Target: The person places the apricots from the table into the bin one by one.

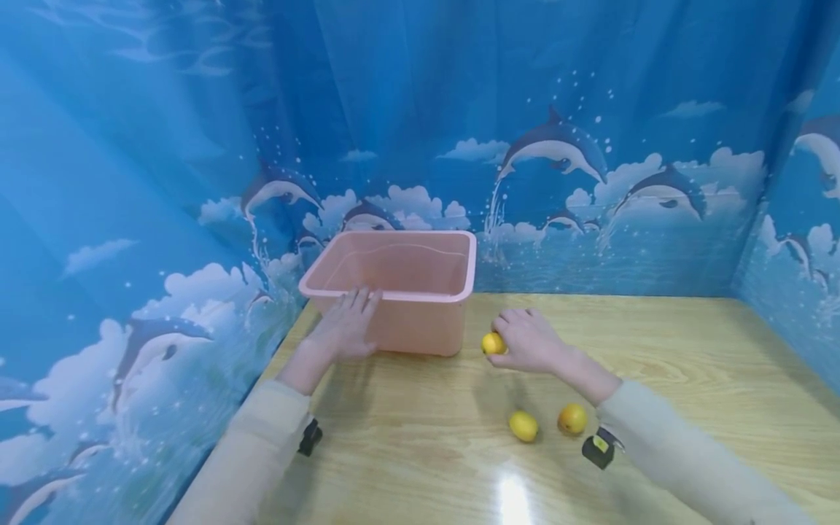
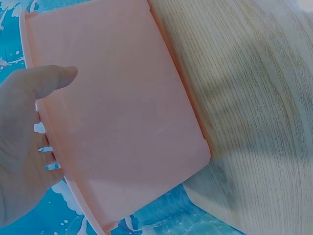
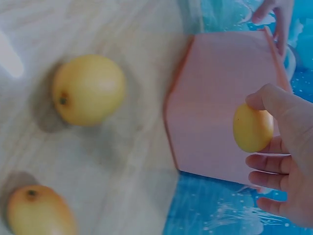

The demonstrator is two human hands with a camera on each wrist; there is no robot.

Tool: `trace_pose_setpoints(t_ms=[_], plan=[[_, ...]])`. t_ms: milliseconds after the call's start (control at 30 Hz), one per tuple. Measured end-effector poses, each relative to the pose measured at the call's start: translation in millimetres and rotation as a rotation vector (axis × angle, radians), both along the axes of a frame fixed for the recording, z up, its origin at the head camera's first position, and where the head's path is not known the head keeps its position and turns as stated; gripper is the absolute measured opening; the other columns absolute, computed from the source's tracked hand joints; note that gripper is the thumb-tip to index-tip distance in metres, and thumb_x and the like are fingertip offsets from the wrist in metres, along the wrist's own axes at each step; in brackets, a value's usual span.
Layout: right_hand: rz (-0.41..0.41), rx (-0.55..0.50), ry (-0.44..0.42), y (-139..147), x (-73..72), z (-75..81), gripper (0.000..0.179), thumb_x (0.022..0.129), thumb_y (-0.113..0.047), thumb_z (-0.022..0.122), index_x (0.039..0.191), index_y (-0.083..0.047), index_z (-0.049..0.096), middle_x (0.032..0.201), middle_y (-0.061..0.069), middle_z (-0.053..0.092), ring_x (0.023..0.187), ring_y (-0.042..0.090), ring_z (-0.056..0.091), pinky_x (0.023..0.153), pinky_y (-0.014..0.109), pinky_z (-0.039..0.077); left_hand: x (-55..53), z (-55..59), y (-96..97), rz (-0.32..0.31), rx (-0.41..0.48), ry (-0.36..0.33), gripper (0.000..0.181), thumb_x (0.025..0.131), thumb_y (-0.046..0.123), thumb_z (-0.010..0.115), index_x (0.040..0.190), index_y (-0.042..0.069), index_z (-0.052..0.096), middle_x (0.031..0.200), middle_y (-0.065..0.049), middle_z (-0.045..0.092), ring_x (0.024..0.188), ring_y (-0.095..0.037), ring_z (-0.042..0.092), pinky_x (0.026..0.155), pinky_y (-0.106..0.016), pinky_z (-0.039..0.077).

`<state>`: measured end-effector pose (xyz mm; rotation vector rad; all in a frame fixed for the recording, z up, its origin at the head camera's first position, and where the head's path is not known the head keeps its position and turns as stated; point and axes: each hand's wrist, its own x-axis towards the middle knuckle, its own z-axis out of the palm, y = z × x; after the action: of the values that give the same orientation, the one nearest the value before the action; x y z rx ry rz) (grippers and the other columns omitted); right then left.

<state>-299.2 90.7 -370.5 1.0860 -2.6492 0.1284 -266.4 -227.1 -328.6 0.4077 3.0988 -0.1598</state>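
Note:
My right hand [image 1: 529, 341] pinches a lemon [image 1: 494, 343] between thumb and fingers, above the table just right of the pink plastic bin [image 1: 420, 324]. The right wrist view shows this oval lemon [image 3: 253, 128] with the thumb on top and the other fingers spread. My left hand [image 1: 345, 321] rests at the bin's front rim with fingers extended over it, and its thumb [image 2: 56, 81] lies along the outer wall. A second lemon [image 1: 523, 426] and a rounder orange-yellow fruit [image 1: 573, 419] lie on the table below the right forearm.
The wooden table [image 1: 420, 452] carries the bin at its back left. Blue curtains [image 1: 407, 109] printed with dolphins hang behind and at both sides. Small black wrist devices, one being the right wrist device [image 1: 599, 448], hang under the forearms.

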Motion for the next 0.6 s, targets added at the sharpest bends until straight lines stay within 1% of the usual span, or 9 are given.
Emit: trace_pose_setpoints(t_ms=[67, 133, 300, 600], plan=[[-0.013, 0.004, -0.005, -2, -3.5, 7.6, 0.038, 0.074, -0.044, 0.070, 0.089, -0.010, 0.062, 0.087, 0.002, 0.055, 0.085, 0.023, 0.052, 0.077, 0.047, 0.043, -0.5, -0.3, -0.1, 0.002, -0.007, 0.002, 0.092, 0.086, 0.041, 0.061, 0.149, 0.007, 0.003, 0.153, -0.018, 0.001, 0.140, -0.035, 0.002, 0.113, -0.047, 0.007], [-0.024, -0.003, -0.016, -5, -5.8, 15.9, 0.038, 0.074, -0.043, 0.070, 0.091, -0.010, 0.062, 0.087, 0.002, 0.055, 0.084, 0.023, 0.051, 0.075, 0.045, 0.043, -1.4, -0.6, -0.2, 0.004, -0.007, 0.001, 0.092, 0.086, 0.041, 0.061, 0.149, 0.006, 0.004, 0.153, -0.018, 0.001, 0.140, -0.036, 0.002, 0.113, -0.047, 0.007], [-0.055, -0.025, -0.030, -14, -10.3, 36.5, 0.039, 0.076, -0.041, 0.069, 0.094, -0.008, 0.062, 0.087, 0.003, 0.053, 0.082, 0.023, 0.046, 0.068, 0.037, 0.037, -3.3, -0.3, -0.4, 0.014, -0.007, 0.000, 0.092, 0.086, 0.043, 0.060, 0.149, 0.007, 0.004, 0.153, -0.019, 0.001, 0.140, -0.035, 0.002, 0.113, -0.046, 0.006], [-0.071, -0.037, -0.023, -27, -19.7, 60.5, 0.039, 0.077, -0.041, 0.066, 0.097, -0.007, 0.062, 0.091, 0.005, 0.055, 0.083, 0.023, 0.045, 0.064, 0.034, 0.035, -2.3, -0.9, -0.7, -0.002, 0.002, 0.002, 0.091, 0.086, 0.039, 0.061, 0.149, 0.005, 0.005, 0.153, -0.020, 0.003, 0.139, -0.037, 0.003, 0.113, -0.047, 0.007]])
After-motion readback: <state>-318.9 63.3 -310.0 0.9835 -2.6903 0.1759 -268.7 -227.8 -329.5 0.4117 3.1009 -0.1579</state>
